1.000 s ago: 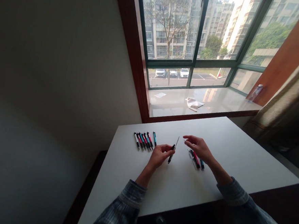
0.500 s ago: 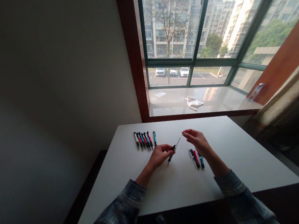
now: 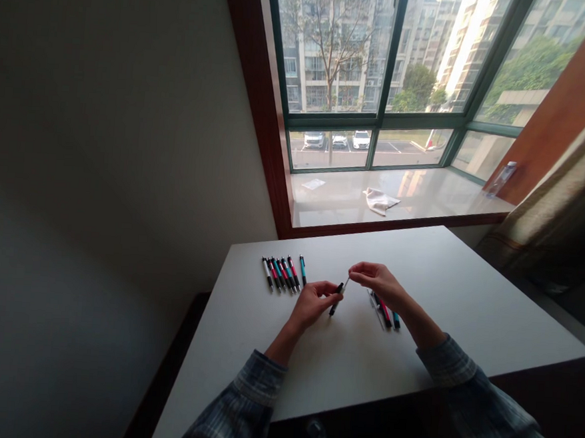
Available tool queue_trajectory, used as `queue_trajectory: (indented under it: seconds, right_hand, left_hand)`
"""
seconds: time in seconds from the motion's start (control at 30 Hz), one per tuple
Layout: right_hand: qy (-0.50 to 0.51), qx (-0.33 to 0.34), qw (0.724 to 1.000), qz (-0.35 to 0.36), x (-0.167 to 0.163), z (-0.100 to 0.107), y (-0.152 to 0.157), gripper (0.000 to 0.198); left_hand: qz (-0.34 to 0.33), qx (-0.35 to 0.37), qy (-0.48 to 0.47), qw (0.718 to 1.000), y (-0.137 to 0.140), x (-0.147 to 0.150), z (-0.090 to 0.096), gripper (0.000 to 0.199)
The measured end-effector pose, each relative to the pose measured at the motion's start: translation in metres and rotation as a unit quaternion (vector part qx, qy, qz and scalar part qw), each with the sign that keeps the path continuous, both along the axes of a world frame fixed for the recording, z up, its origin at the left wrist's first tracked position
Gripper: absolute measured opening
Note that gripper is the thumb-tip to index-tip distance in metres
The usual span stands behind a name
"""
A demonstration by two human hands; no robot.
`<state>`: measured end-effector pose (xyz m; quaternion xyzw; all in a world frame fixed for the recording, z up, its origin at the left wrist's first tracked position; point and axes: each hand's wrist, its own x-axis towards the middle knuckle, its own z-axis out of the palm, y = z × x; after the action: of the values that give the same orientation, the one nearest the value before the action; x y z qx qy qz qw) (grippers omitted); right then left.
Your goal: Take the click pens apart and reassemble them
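My left hand [image 3: 314, 303] is closed on a dark pen barrel [image 3: 333, 309], held at a slant over the table. A thin refill [image 3: 346, 281] sticks up from the pen's upper end. At the refill's tip, the thumb and fingers of my right hand [image 3: 375, 281] are pinched together. Whatever small part lies between them is too tiny to make out. Below my right wrist lies a group of loose pen parts [image 3: 382, 311], black, red, teal and clear, partly covered by that hand. Left of my left hand, several pens [image 3: 281, 274] lie side by side in a row.
The white table [image 3: 244, 336] meets the dark wooden window frame at the back. On the sill lie a crumpled cloth [image 3: 380, 202] and a flat white piece [image 3: 313, 184]. A clear bottle [image 3: 502, 179] stands at the right, beside the curtain [image 3: 555, 190].
My right hand has moved left and slightly down, bringing its pinched fingertips onto the refill's tip. My left hand and the pen stay nearly still.
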<state>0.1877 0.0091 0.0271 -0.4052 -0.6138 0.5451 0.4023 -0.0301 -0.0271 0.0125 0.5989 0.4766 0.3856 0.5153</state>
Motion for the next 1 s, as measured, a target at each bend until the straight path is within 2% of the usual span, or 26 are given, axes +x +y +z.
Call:
queue_trajectory:
  seconds: [0.13,0.23,0.33,0.43,0.5,0.57,0.67,0.73,0.8,0.9,1.0]
  right_hand:
    - [-0.059,0.034,0.996,0.059,-0.006,-0.005,-0.005,0.038]
    - [-0.092,0.051,0.992,0.066,-0.014,-0.01,-0.008,0.042]
    - [-0.049,0.067,0.996,0.017,-0.019,-0.009,-0.006,0.038]
    - [0.061,0.069,0.994,-0.065,-0.014,0.001,-0.001,0.033]
    - [0.096,0.076,0.988,-0.093,-0.007,0.009,0.004,0.032]
    - [0.058,0.086,0.992,-0.071,0.0,0.015,0.006,0.035]
    - [-0.062,0.094,0.994,0.015,0.003,0.016,0.005,0.042]
    - [-0.111,0.097,0.988,0.05,-0.001,0.011,0.002,0.038]
    - [-0.117,0.098,0.987,0.058,-0.007,0.006,-0.001,0.032]
    - [-0.065,0.094,0.992,0.045,-0.013,0.006,-0.004,0.029]
    - [0.058,0.082,0.995,-0.016,-0.008,0.017,-0.001,0.027]
  left_hand:
    - [-0.002,0.006,-0.01,1.0,0.0,0.0,0.0,0.035]
    - [-0.004,0.007,-0.005,1.0,0.0,0.0,-0.001,0.039]
    - [-0.005,0.008,-0.005,1.0,0.001,0.0,-0.002,0.036]
    - [-0.002,0.006,-0.007,1.0,0.001,0.0,-0.002,0.031]
    - [-0.003,0.001,-0.01,1.0,0.001,0.0,-0.003,0.03]
    - [-0.007,0.001,-0.014,1.0,0.0,0.001,-0.003,0.029]
    - [-0.011,0.008,-0.021,1.0,0.001,0.001,-0.003,0.031]
    - [-0.013,0.011,-0.027,0.999,0.0,0.001,-0.003,0.033]
    - [-0.016,0.012,-0.032,0.999,0.0,0.001,-0.002,0.034]
    - [-0.014,0.012,-0.032,0.999,-0.002,0.002,-0.001,0.035]
    - [0.0,0.017,-0.024,1.0,-0.002,0.002,0.0,0.031]
